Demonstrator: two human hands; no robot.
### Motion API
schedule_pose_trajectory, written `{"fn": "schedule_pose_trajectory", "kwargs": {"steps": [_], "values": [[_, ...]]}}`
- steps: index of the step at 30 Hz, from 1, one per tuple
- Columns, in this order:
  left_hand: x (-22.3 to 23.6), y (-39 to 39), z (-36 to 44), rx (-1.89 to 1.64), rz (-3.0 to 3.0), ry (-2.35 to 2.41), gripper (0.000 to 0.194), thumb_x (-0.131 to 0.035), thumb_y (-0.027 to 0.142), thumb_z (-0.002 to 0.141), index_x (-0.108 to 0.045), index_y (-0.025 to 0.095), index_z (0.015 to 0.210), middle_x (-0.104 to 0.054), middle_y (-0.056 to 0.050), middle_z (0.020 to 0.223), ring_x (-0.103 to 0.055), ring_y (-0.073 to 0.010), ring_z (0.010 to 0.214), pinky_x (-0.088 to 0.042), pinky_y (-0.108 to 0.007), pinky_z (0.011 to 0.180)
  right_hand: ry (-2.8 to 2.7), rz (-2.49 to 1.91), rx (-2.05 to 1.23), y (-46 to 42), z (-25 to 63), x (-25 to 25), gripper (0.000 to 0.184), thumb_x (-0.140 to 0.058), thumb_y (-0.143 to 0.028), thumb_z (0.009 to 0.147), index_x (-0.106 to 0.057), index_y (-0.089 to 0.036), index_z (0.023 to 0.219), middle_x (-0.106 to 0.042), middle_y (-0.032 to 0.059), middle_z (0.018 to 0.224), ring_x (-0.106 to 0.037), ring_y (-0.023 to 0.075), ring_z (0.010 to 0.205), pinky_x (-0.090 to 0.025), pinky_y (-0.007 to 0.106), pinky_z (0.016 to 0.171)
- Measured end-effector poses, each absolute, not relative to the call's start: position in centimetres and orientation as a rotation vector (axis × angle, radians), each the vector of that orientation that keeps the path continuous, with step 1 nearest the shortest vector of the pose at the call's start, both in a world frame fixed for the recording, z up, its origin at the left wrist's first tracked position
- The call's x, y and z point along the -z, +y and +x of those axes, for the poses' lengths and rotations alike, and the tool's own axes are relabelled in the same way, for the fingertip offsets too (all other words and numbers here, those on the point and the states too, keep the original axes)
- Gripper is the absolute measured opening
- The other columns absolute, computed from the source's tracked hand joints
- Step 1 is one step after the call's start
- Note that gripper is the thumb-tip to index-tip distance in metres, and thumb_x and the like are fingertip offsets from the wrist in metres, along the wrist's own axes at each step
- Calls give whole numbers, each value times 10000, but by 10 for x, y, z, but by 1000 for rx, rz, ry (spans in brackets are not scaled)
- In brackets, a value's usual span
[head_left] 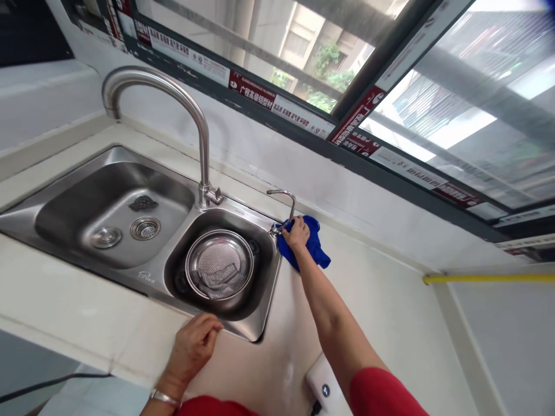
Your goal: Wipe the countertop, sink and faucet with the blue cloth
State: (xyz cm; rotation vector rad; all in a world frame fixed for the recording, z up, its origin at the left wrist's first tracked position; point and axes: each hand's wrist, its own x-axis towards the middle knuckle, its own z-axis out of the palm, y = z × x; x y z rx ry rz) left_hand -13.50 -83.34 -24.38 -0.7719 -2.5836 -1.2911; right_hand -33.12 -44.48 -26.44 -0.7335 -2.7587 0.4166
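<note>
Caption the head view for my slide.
Right hand with blue cloth at the small tap; left hand by the sink.

A pale, smooth counter runs across the frame from the left edge toward the lower right; a steel double sink is set into it, filling much of the left and centre; a crumpled blue cloth lies on the counter by the sink's right-hand corner, just right of the frame's middle; a white box shows at bottom centre-right, though whether it rests on the counter is unclear.
</note>
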Motion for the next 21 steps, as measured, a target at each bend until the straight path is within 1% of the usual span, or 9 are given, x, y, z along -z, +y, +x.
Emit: {"fn": "schedule_pose_trajectory", "kwargs": {"steps": [5, 8, 12, 14, 18, 21], "values": [[247, -834, -135, 1313, -763, -2585, 254, -494, 62, 853, -681, 231, 820, -717, 26, 829, -682, -115, 778, -534, -226, 748, -2814, -786, -349, -464, -315, 258, 622, -594, -292, 778, -489, -227, 1388, -373, 130, 1580, -366, 334, 1393, -259, 518, 1161], [246, -834, -135, 1327, -752, -2565, 258, -492, 65, 846, -686, 230, 811, -717, 18, 819, -682, -123, 763, -538, -232, 739, -2821, -764, -322, -476, -301, 255, 661, -596, -296, 766, -488, -231, 1415, -371, 127, 1589, -371, 348, 1400, -258, 525, 1165], [245, -835, -135, 1380, -763, -2494, 264, -488, 57, 833, -684, 228, 791, -714, 15, 800, -683, -120, 744, -543, -222, 725, -2825, -708, -325, -491, -276, 254, 635, -605, -292, 740, -546, -257, 1371, -405, 109, 1578, -395, 355, 1395, -278, 523, 1165], [245, -837, -135, 1403, -788, -2468, 276, -485, 44, 822, -686, 230, 796, -717, 14, 805, -684, -117, 747, -546, -217, 723, -2817, -634, -344, -497, -260, 254, 627, -582, -303, 748, -545, -264, 1373, -435, 103, 1559, -413, 351, 1389, -295, 524, 1165], [249, -840, -130, 1411, -849, -2427, 320, -477, 3, 791, -695, 235, 820, -728, 11, 833, -690, -121, 779, -556, -222, 750, -2750, -458, -382, -505, -226, 260, 623, -477, -343, 817, -492, -205, 1424, -440, 142, 1551, -417, 335, 1408, -336, 524, 1161], [248, -843, -122, 1451, -859, -2404, 353, -452, -16, 793, -697, 234, 837, -730, 6, 859, -696, -114, 806, -556, -214, 767, -2696, -395, -459, -502, -206, 267, 573, -410, -363, 853, -525, -181, 1384, -497, 167, 1495, -452, 337, 1389, -376, 532, 1144]]}}
